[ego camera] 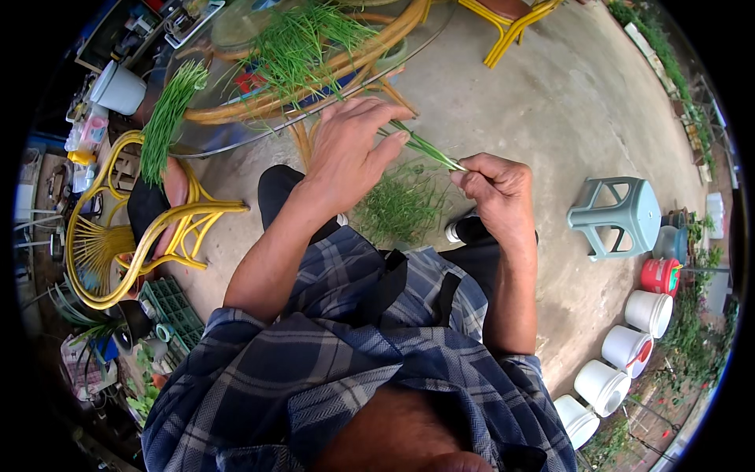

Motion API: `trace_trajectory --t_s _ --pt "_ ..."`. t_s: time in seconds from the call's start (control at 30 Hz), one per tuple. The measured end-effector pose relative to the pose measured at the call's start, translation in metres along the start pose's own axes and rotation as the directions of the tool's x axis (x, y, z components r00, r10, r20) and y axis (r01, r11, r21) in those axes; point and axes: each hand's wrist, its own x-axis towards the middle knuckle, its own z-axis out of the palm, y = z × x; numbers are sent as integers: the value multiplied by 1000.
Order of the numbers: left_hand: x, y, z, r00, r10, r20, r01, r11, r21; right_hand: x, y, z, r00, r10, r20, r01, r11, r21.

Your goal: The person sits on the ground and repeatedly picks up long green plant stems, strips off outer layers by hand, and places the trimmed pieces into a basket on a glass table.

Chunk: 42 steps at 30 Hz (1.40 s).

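A few thin green stalks with pale ends, which look like garlic chives (429, 151), stretch between my hands. My right hand (498, 186) pinches their white ends between thumb and fingers. My left hand (348, 150) has the green part between its thumb and forefinger; the leaf tips are hidden behind it. Beyond the left hand, a loose heap of chives (312, 50) lies on the glass-topped rattan table (265, 109). A tidier bunch (171, 124) lies at the table's left side. Below my hands, a pile of green scraps (401, 206) rests on the concrete floor between my feet.
A yellow chair (124, 277) stands at left, near a green plastic crate (174, 312). To the right is a grey-blue plastic stool (619, 215). Several white buckets (628, 351) and a red bucket (657, 275) line the planted edge. Another yellow-framed seat (501, 35) stands at the top.
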Motion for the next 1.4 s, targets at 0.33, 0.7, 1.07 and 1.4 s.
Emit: trace_trajectory --t_s 0.33,0.7,1.07,1.4 --pt "1 -6 11 957 -236 171 267 945 -188 -4 -3 3 945 -321 -61 260 850 -458" --pt "-9 11 17 987 135 -84 -127 987 95 -7 0 2 949 -292 -117 218 877 -428" --pt "-17 29 28 971 212 -113 -192 967 165 -6 0 6 992 -30 -119 7 983 -185" --pt "-12 18 35 982 58 181 -6 961 -276 0 2 0 999 -49 10 50 979 -199"
